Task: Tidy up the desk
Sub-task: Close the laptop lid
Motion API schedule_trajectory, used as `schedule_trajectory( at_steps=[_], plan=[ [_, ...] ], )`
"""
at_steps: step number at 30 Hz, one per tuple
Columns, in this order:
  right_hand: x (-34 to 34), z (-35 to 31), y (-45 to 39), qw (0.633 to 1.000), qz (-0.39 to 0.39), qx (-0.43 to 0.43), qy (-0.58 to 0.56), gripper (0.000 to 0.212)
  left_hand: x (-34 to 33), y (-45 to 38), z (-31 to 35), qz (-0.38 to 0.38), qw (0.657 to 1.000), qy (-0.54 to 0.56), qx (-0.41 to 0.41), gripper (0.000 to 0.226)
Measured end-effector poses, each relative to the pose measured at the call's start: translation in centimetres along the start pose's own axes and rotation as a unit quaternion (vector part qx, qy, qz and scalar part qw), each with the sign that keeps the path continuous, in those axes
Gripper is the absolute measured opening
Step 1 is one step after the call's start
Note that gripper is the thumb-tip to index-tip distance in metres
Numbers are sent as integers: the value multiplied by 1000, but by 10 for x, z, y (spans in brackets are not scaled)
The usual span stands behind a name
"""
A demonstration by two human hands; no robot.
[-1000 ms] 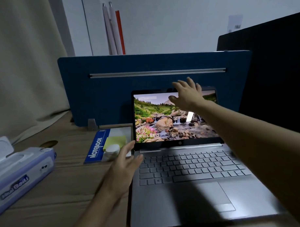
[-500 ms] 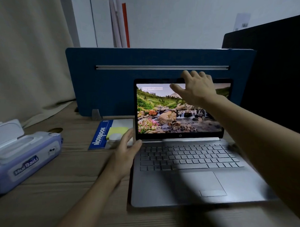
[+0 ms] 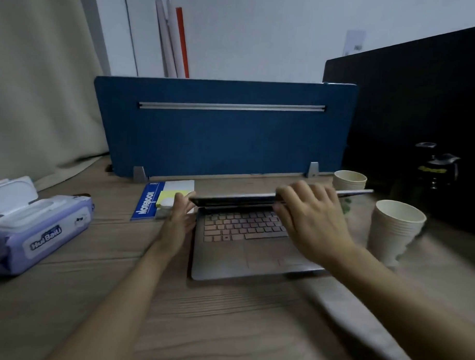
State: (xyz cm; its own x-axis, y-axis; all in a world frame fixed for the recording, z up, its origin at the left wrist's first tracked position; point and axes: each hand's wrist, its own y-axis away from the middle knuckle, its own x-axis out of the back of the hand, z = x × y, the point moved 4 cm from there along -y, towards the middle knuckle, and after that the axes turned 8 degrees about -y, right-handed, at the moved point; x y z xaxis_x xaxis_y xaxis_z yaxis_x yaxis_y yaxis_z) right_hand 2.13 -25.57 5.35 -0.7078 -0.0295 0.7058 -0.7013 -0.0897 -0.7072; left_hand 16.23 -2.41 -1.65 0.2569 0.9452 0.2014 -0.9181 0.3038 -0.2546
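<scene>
Closing of the laptop (image 3: 244, 250) is under way: its lid (image 3: 230, 199) is folded most of the way down, a narrow gap being left over the keyboard. The lid's front edge is grasped by the right hand (image 3: 310, 222), fingers curled over the top. The left rear corner by the hinge is touched by the left hand (image 3: 179, 223), fingers fairly straight; whether anything is gripped there cannot be told. The laptop sits mid-desk (image 3: 226, 327), in front of a blue divider panel (image 3: 224, 141).

Judged from the frame, tidying is at an early stage. Left undone, apparently: a wet-wipes pack (image 3: 35, 229) at far left with its flip lid up; a blue notebook (image 3: 149, 201) with yellow sticky notes (image 3: 171, 196) on it, just beside the left hand; a stack of paper cups (image 3: 393, 231) near the right edge, and another paper cup (image 3: 349, 179) behind it. A dark object at far right is too dim to identify. Care is needed so the lowering lid does not pinch the fingers.
</scene>
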Motion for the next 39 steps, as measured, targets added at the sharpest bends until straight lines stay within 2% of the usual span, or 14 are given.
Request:
schedule_trajectory(
  at_steps=[3,5,10,16,19,21,24,31,34,39],
  plan=[
    [-7,-3,38,999,-35,14,-25,39,0,6,-2,-4,998,-52,34,97],
    [-14,-2,53,997,-65,17,-40,42,-1,8,-2,-4,996,-82,45,104],
    [-24,0,75,987,-137,18,-77,45,-1,14,-3,4,990,-125,59,97],
    [-46,9,82,966,-215,-20,-145,47,-3,14,-3,-1,985,-166,54,102],
    [-56,7,77,966,-218,6,-139,46,-3,13,-2,4,979,-199,39,100],
    [-62,8,70,966,-214,6,-143,45,-2,12,-4,15,978,-207,26,90],
    [-76,15,55,968,-207,-2,-145,43,-1,8,-7,27,976,-216,27,78],
    [-128,24,11,970,-198,-30,-141,45,-2,-8,-10,21,955,-295,-3,80],
    [-149,26,-8,969,-189,-44,-151,45,-3,-18,-16,18,948,-318,-29,65],
    [-174,31,-38,965,-195,-51,-169,40,-5,-27,-31,-7,918,-395,-34,81]
  ],
)
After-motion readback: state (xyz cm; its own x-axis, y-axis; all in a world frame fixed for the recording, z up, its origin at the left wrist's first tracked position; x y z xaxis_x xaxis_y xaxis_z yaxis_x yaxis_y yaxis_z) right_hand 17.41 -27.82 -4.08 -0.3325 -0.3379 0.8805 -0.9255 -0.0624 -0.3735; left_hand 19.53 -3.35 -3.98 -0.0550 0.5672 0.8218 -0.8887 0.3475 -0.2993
